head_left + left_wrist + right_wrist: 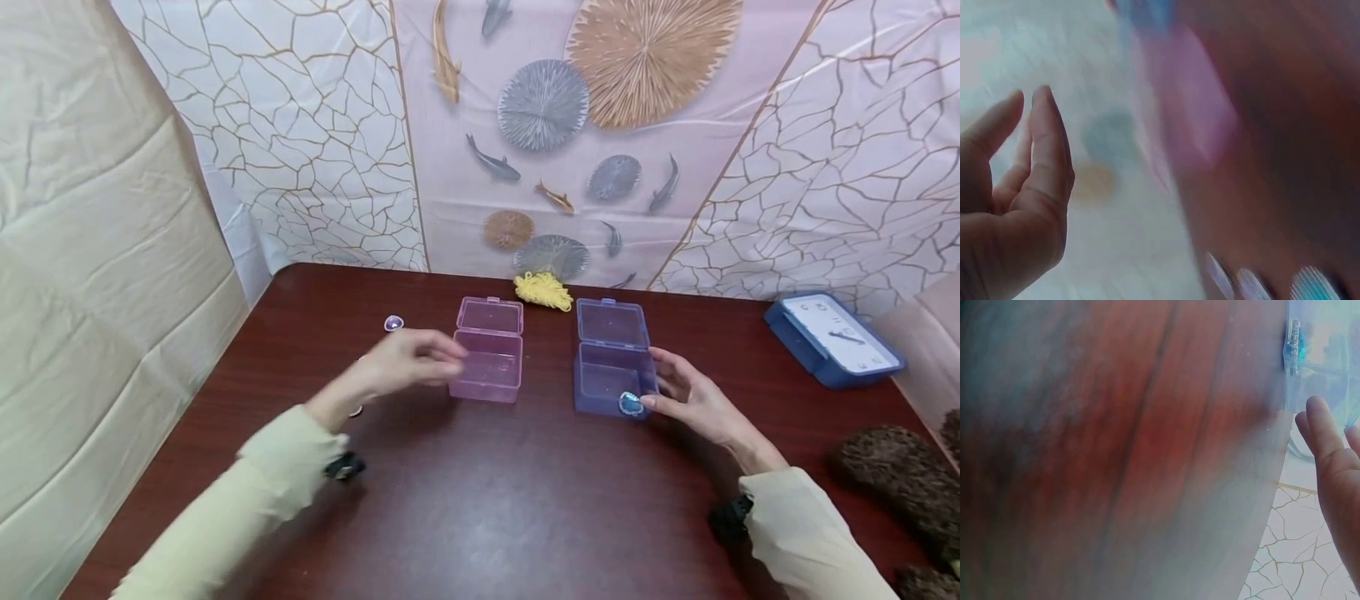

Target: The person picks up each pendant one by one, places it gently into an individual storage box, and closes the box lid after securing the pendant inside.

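Observation:
My left hand (408,362) hovers at the left side of an open pink plastic box (486,392), blurred in the head view. In the left wrist view its thumb and fingers are fairly straight, with nothing between them. My right hand (693,400) holds the right side of an open blue plastic box (600,404), thumb at the front corner, other fingers farther back. A blue gem (631,404) with a sparkly rim sits against that box's front, close beside the thumb tip. Left of the pink box lies a purple gem (393,322); other gems there are partly hidden by my left hand.
A yellow yarn bundle (543,291) lies behind the boxes. At the right stands a blue-framed clock (836,337), with brown shaggy objects (892,475) nearer. In the left wrist view, a teal gem (1313,285) lies beside two paler ones.

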